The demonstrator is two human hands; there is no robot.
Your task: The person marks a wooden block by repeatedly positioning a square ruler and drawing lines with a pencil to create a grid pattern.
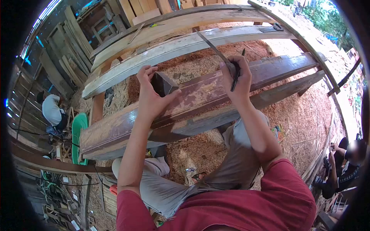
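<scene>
My left hand (151, 90) grips a dark, angular block (163, 84) just above a long moulded beam with worn reddish-brown paint (200, 92). In my right hand (241, 77) is a long, thin metal blade (210, 44), its far end pointing up and to the left over the pale plank. A slim dark stick-like tool (235, 80) also passes through the fingers of that hand. Both hands are over the beam, apart from each other.
Behind the beam lie a pale moulded plank (154, 57) and a handsaw (271, 28). Wood shavings cover the ground (192, 154). One person (54, 109) is at the left by a green chair (79, 134); another person (341, 165) is at the right.
</scene>
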